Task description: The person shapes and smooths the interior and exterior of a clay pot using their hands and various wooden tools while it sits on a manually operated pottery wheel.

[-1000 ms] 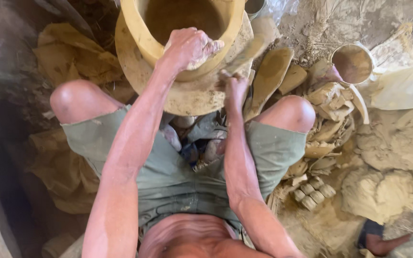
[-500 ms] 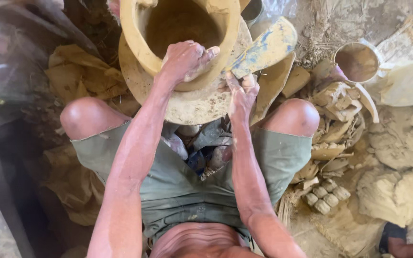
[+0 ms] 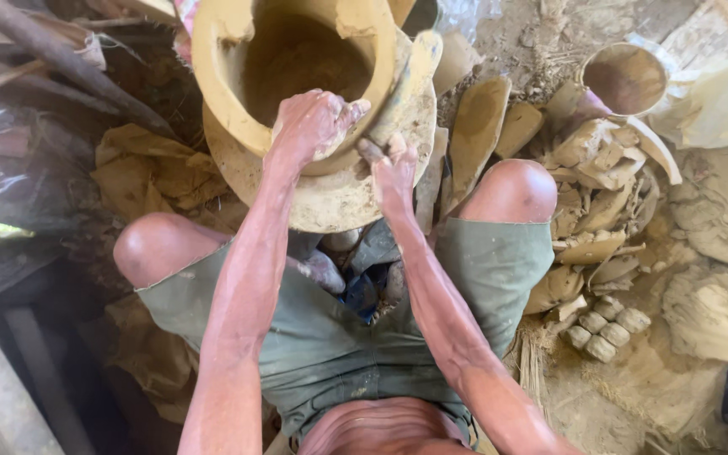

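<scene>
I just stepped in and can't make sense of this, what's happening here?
A seated person is shaping a wet clay pot that stands on a round wheel between their knees. The left hand is clenched over the pot's near rim, and the right hand presses against its outer wall just below. A clay-coated paddle leans at the pot's right side. Off to the right lie lumps of clay and a small bowl.

One clay pot [image 3: 297, 67]; one round wheel slab [image 3: 330, 198]; one small bowl [image 3: 625, 77], upper right; two hands, left hand [image 3: 313, 125] and right hand [image 3: 393, 168].
</scene>
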